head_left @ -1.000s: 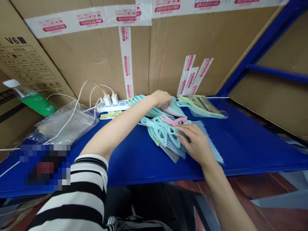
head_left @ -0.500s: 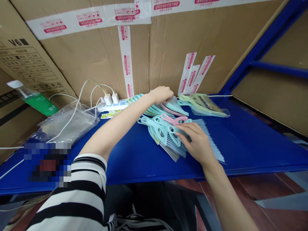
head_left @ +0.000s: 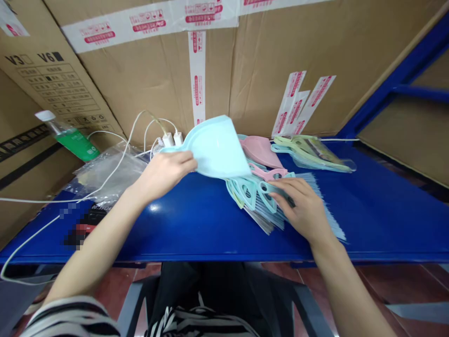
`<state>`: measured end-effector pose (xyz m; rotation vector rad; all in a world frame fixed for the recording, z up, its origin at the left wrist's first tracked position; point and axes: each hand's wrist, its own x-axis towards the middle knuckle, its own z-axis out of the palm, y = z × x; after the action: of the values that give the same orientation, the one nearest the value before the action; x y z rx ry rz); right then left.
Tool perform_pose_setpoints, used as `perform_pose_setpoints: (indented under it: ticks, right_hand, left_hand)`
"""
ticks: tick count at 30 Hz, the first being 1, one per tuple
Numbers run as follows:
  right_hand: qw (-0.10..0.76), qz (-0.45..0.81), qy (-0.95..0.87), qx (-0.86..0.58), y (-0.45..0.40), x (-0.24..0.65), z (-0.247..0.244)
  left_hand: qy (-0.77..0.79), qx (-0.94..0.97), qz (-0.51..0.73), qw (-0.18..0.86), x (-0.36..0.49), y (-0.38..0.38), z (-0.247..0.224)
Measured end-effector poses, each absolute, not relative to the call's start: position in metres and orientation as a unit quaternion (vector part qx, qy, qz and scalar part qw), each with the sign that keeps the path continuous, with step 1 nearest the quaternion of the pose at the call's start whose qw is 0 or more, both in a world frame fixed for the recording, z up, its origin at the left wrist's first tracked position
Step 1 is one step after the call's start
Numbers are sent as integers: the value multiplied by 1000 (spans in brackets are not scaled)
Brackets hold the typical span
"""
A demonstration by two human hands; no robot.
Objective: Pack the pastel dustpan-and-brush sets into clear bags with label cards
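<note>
My left hand (head_left: 167, 172) grips the handle of a light blue dustpan (head_left: 219, 146), raised and tilted above the table. At the pile of small hand brushes, my right hand (head_left: 307, 206) has its thumb and fingers closed on a blue brush (head_left: 264, 188). Several brushes lie overlapped there, most of them blue, with bristles (head_left: 324, 203) fanned toward the front right. A pink brush handle (head_left: 269, 174) shows on the pile. Behind it lies a pink dustpan (head_left: 262, 150), partly covered by the blue one.
Bagged green dustpans (head_left: 312, 152) lie at the back right. On the left are clear plastic bags (head_left: 105, 175), a green-labelled bottle (head_left: 75, 140), white cables (head_left: 121, 161) and plugs (head_left: 173, 139). Cardboard boxes (head_left: 140, 70) stand behind the blue table (head_left: 196, 224).
My left hand has lifted a blue dustpan off the back stack and brought it left and nearer, uncovering the pink dustpan. My right hand stays at the brushes. The camera view has shifted slightly.
</note>
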<state>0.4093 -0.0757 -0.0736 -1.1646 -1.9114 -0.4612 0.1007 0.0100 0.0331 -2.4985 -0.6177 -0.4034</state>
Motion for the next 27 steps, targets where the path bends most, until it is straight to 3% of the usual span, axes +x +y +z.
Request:
perform_pose_setpoints:
  ticks: [10, 27]
  right_hand:
    - [381, -272, -773, -428, -76, 399, -74]
    - [291, -220, -865, -343, -84, 286, -48]
  left_hand:
    - [-271, -913, -230, 199, 15, -79, -41]
    - [-266, -933, -236, 60, 21, -91, -63]
